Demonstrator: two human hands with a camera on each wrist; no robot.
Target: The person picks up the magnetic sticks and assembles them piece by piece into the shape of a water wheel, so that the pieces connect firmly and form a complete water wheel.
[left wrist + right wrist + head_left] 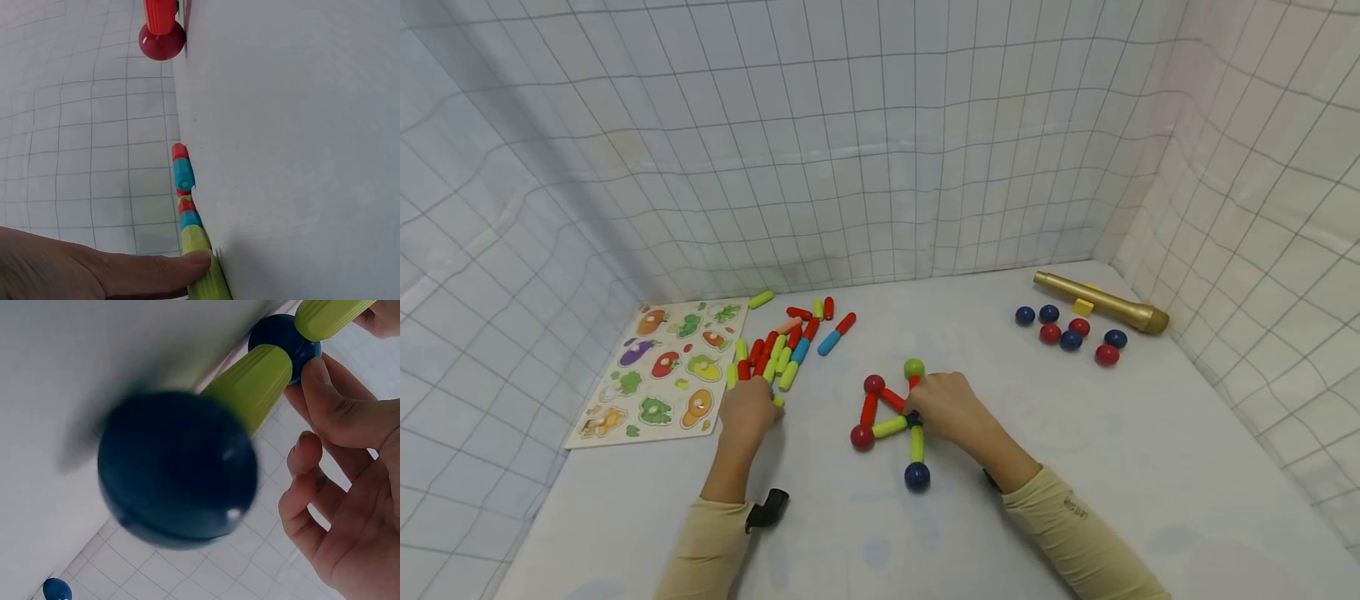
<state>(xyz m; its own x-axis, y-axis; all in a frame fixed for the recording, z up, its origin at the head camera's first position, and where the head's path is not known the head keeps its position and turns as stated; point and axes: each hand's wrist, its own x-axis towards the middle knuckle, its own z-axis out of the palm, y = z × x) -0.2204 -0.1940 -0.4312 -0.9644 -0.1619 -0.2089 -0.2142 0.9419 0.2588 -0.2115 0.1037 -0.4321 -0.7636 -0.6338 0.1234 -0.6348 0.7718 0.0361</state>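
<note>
- The right hand has its fingers curled around the dark blue ball at the middle joint of the stick-and-ball figure, which lies flat on the worktop, near its centre.
- Risk: the joints look like loose push or magnet fits. A tug or twist at that centre ball could pull the yellow-green sticks off, or swing the lower blue ball out of line.
- Risk: the green ball at the top and the red balls at the left corners are round and would roll if knocked free.
- The left hand presses a fingertip on a yellow-green stick at the near edge of the loose stick pile; whether its other fingers grip the stick I cannot tell. A clumsy pull could scatter the neighbouring sticks.
- Just beside the pile on the left lies a vegetable puzzle board, close enough for sticks to slide onto it.
- Well apart at the far right sit spare red and blue balls and a gold microphone.
- Nothing lies between the two hands.
</note>
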